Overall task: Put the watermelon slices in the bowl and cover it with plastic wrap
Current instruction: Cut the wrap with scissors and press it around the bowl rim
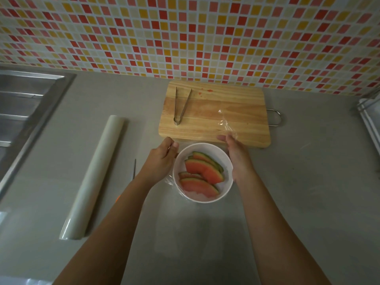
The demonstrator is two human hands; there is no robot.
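Note:
A white bowl [226, 194] stands on the grey counter in front of me, with several watermelon slices [203, 173] lying inside. A clear sheet of plastic wrap [225, 124] stretches over the bowl, its loose far end crumpled on the cutting board and another edge bunched at the bowl's lower left. My left hand [162, 159] presses against the bowl's left side, fingers curled on the wrap. My right hand [238, 157] lies along the bowl's right side, gripping the wrap near the board's front edge.
A wooden cutting board [213, 120] with metal tongs [181, 105] lies behind the bowl. The plastic wrap roll [94, 175] lies to the left, with a thin knife blade [134, 168] beside it. A steel sink [24, 112] is at far left, a rack [370, 118] at far right.

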